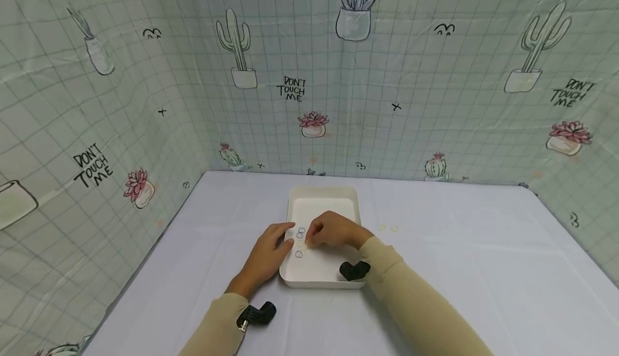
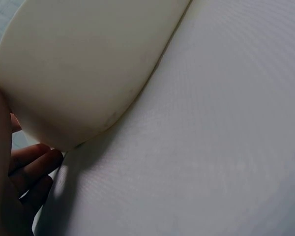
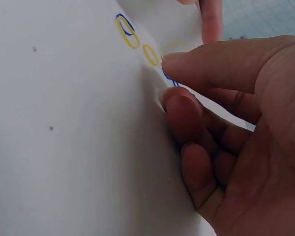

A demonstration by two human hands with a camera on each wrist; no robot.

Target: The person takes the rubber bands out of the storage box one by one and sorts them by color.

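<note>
A shallow white tray [image 1: 329, 274] lies on the white-covered table. Along its left side are several thin blue and yellow rings, among them a blue ring [image 1: 299, 254] and a yellow ring [image 3: 150, 54]. My left hand [image 1: 267, 254] rests at the left rim, thumb and index finger spread apart; in the left wrist view its other fingers [image 2: 37, 167] are beside the tray's outer wall. My right hand [image 1: 333, 231] reaches down into the tray with curled fingers. Its thumb tip overlaps another yellow ring [image 3: 175, 43]; I cannot tell whether that ring is pinched.
Two more yellow rings [image 1: 394, 229] lie on the white tablecloth [image 1: 459, 238], right of the tray. A patterned cloth [image 1: 387, 77] with cactus drawings hangs behind the table and along its left side. Each wrist wears a black device [image 1: 354, 271].
</note>
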